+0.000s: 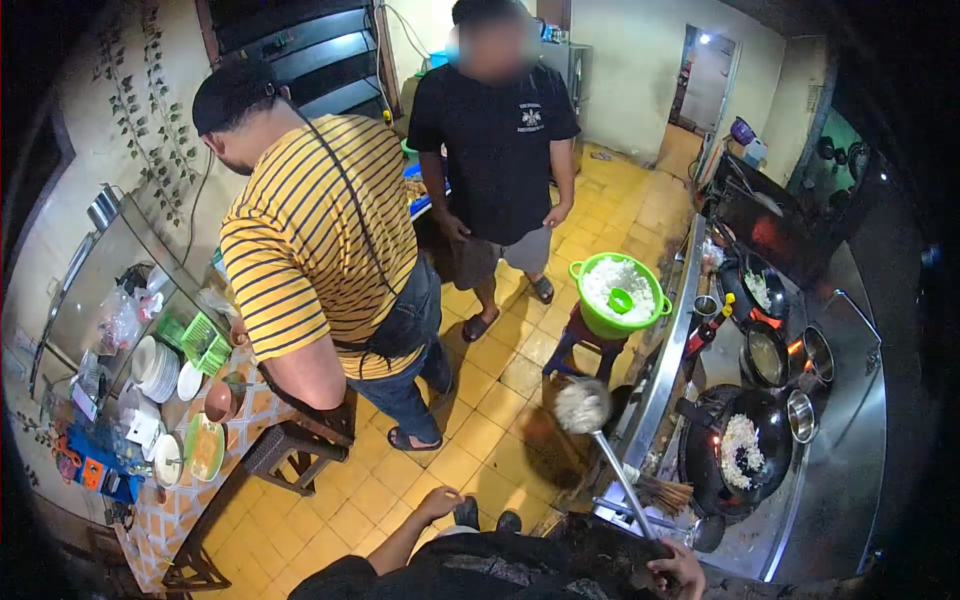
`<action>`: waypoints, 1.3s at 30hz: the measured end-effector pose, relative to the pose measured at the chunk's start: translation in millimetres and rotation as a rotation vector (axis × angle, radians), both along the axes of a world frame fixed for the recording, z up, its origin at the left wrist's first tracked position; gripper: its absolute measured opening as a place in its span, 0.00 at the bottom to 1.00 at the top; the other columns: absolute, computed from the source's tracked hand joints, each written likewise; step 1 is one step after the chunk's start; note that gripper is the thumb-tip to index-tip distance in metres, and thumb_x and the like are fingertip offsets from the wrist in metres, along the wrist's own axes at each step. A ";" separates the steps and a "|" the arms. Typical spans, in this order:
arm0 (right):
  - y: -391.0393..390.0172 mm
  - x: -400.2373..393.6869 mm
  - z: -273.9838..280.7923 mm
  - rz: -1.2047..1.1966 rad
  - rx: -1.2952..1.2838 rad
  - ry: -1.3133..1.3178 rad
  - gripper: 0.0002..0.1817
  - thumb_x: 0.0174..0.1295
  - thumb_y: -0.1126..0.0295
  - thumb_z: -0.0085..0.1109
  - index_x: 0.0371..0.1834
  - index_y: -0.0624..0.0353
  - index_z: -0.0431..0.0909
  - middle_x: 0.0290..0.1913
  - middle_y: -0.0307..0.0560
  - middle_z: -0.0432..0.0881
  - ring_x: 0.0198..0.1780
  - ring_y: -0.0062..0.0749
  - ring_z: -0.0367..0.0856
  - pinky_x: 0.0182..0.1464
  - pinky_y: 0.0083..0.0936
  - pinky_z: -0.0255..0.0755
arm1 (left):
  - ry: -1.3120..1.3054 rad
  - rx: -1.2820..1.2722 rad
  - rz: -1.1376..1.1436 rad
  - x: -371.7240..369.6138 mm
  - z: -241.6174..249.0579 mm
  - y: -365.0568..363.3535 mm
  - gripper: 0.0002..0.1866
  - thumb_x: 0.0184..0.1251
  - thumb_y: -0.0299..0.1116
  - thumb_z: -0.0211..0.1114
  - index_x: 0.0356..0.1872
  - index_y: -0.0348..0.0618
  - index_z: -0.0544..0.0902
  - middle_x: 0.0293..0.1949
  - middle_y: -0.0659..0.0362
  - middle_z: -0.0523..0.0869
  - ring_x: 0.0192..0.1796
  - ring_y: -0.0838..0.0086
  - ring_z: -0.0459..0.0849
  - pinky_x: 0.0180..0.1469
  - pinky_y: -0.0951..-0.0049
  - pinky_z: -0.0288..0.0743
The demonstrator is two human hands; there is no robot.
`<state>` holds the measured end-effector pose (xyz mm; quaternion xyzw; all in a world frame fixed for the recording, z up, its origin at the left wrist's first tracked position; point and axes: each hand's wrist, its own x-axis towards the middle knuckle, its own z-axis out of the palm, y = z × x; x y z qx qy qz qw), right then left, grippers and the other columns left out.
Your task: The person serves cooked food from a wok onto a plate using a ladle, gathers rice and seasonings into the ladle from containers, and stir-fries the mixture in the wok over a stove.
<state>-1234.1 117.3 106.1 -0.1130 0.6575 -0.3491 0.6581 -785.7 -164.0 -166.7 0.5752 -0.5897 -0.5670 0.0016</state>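
My right hand (678,570) is closed round the handle of a long metal ladle (630,490). The ladle's bowl, filled with white rice (582,405), is held out over the floor, left of the stove and near a stool. Lower in the view, my left hand (440,503) hangs in front of my body, fingers loosely bent, touching no object. More rice (740,452) lies in a black wok (700,480) on the stove to my right. Beyond the ladle, a green basin (617,322) of white rice with a small green bowl in it sits on a stool.
A person in a striped shirt (310,220) stands at the left table (150,530), which holds stacked plates (158,368). Another in a black shirt (495,150) faces me. A metal counter edge (660,370), more pans (765,355) and a sauce bottle (703,338) are at right.
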 end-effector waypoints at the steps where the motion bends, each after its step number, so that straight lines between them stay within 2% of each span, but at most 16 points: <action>1: -16.7 0.6 -0.5 0.120 -0.013 0.002 0.36 0.51 0.80 0.63 0.67 0.62 0.63 0.22 0.44 0.75 0.15 0.28 0.71 0.16 0.25 0.64 | 0.038 0.071 0.034 2.2 18.0 7.6 0.27 0.59 0.46 0.69 0.54 0.36 0.78 0.36 0.54 0.87 0.37 0.75 0.85 0.35 0.74 0.76; 7: -108.8 31.0 -39.7 0.711 -0.067 -0.028 0.35 0.56 0.74 0.65 0.68 0.60 0.64 0.26 0.38 0.76 0.19 0.19 0.72 0.20 0.21 0.67 | 0.007 0.180 0.013 38.8 62.4 48.5 0.15 0.62 0.36 0.67 0.45 0.39 0.84 0.36 0.58 0.87 0.38 0.75 0.83 0.43 0.75 0.76; 10: -167.4 100.6 -31.9 0.896 -0.214 -0.104 0.31 0.56 0.74 0.65 0.65 0.61 0.68 0.24 0.35 0.73 0.18 0.18 0.70 0.20 0.20 0.66 | 0.286 0.270 0.135 88.5 -4.4 75.5 0.17 0.63 0.37 0.64 0.49 0.38 0.83 0.39 0.57 0.87 0.39 0.74 0.83 0.45 0.74 0.77; 12: -204.5 146.1 -43.8 1.079 -0.233 -0.150 0.24 0.58 0.70 0.66 0.58 0.61 0.73 0.25 0.33 0.69 0.22 0.16 0.70 0.23 0.18 0.64 | 0.190 0.197 -0.017 107.6 31.9 77.5 0.19 0.65 0.40 0.61 0.50 0.37 0.82 0.42 0.56 0.86 0.42 0.73 0.83 0.47 0.71 0.77; 16: -266.5 282.0 -55.8 1.282 -0.608 -0.048 0.24 0.62 0.65 0.62 0.60 0.60 0.71 0.23 0.31 0.65 0.22 0.16 0.67 0.23 0.18 0.63 | 0.366 0.101 0.175 156.7 101.5 89.6 0.22 0.69 0.45 0.57 0.51 0.35 0.80 0.45 0.55 0.86 0.47 0.72 0.83 0.49 0.71 0.76; 19: -303.0 394.1 -32.2 1.466 -0.553 -0.204 0.33 0.65 0.60 0.60 0.68 0.61 0.60 0.28 0.34 0.70 0.30 0.17 0.69 0.34 0.19 0.67 | 0.537 0.141 0.663 185.3 152.2 90.4 0.25 0.73 0.49 0.53 0.54 0.35 0.76 0.45 0.53 0.85 0.46 0.72 0.82 0.47 0.72 0.76; 23: -296.8 519.7 -49.0 1.477 -0.563 -0.348 0.42 0.72 0.59 0.50 0.76 0.55 0.31 0.26 0.39 0.73 0.22 0.19 0.70 0.26 0.20 0.69 | 0.862 -0.216 1.232 219.2 204.6 81.0 0.21 0.73 0.49 0.54 0.49 0.37 0.73 0.35 0.59 0.82 0.37 0.75 0.80 0.39 0.74 0.75; 26: -279.2 609.5 -40.3 1.400 -0.460 -0.405 0.44 0.74 0.59 0.45 0.75 0.51 0.19 0.22 0.39 0.71 0.16 0.21 0.68 0.20 0.21 0.67 | 0.758 -0.419 1.603 262.6 189.3 71.6 0.17 0.73 0.46 0.56 0.44 0.39 0.71 0.29 0.63 0.75 0.31 0.79 0.75 0.31 0.77 0.71; 27: -278.1 635.5 -39.3 1.393 -0.491 -0.428 0.44 0.74 0.58 0.44 0.75 0.50 0.18 0.21 0.39 0.70 0.15 0.21 0.68 0.19 0.21 0.66 | 0.689 -0.386 1.713 278.8 219.0 66.6 0.13 0.72 0.42 0.58 0.39 0.43 0.72 0.23 0.67 0.71 0.24 0.84 0.68 0.24 0.79 0.62; 28: -276.7 655.2 -39.6 1.383 -0.520 -0.451 0.44 0.74 0.57 0.43 0.74 0.49 0.16 0.20 0.39 0.69 0.15 0.22 0.67 0.18 0.22 0.66 | 0.547 -0.379 1.673 300.2 228.4 68.9 0.14 0.71 0.40 0.58 0.41 0.38 0.71 0.25 0.65 0.73 0.26 0.81 0.70 0.25 0.78 0.66; 32: -299.2 717.6 -67.4 1.620 -0.695 -0.382 0.43 0.74 0.54 0.40 0.74 0.53 0.17 0.26 0.45 0.75 0.20 0.28 0.73 0.23 0.27 0.69 | 0.576 -0.556 1.633 367.4 192.7 68.6 0.07 0.70 0.33 0.57 0.38 0.40 0.71 0.25 0.65 0.73 0.26 0.83 0.71 0.25 0.80 0.65; 34: -317.1 743.2 -75.4 1.671 -1.158 -0.390 0.43 0.73 0.59 0.47 0.76 0.54 0.25 0.39 0.53 0.81 0.32 0.29 0.80 0.38 0.28 0.75 | 0.609 -0.546 1.673 392.0 200.4 66.6 0.05 0.72 0.32 0.53 0.38 0.43 0.71 0.23 0.66 0.73 0.22 0.83 0.71 0.22 0.82 0.65; 36: -353.2 755.2 -48.2 1.821 -0.863 -0.582 0.44 0.70 0.62 0.53 0.77 0.55 0.31 0.34 0.49 0.82 0.30 0.26 0.80 0.35 0.25 0.74 | 0.628 -0.376 1.725 410.1 226.1 60.8 0.06 0.72 0.30 0.50 0.34 0.41 0.70 0.21 0.65 0.70 0.19 0.79 0.72 0.20 0.79 0.67; 37: -376.5 763.1 -56.2 2.000 -0.828 -0.401 0.41 0.68 0.65 0.56 0.77 0.57 0.40 0.31 0.45 0.83 0.28 0.23 0.78 0.34 0.24 0.73 | 0.625 -0.359 1.701 420.2 219.2 64.0 0.07 0.71 0.31 0.49 0.32 0.42 0.69 0.19 0.64 0.70 0.18 0.78 0.72 0.19 0.78 0.67; 38: -398.4 772.0 -55.6 1.860 -0.854 -0.375 0.35 0.66 0.68 0.56 0.75 0.59 0.51 0.24 0.39 0.81 0.25 0.20 0.76 0.31 0.20 0.71 | 0.615 -0.344 1.667 431.1 211.5 70.6 0.08 0.71 0.31 0.49 0.30 0.42 0.68 0.17 0.63 0.69 0.16 0.77 0.71 0.18 0.76 0.68; 39: -422.4 780.2 -76.7 1.736 -0.909 -0.318 0.32 0.66 0.69 0.56 0.72 0.60 0.56 0.29 0.43 0.83 0.26 0.22 0.78 0.32 0.22 0.73 | 0.630 -0.331 1.642 441.5 200.2 75.1 0.07 0.69 0.31 0.51 0.31 0.41 0.69 0.16 0.62 0.69 0.14 0.75 0.72 0.17 0.75 0.69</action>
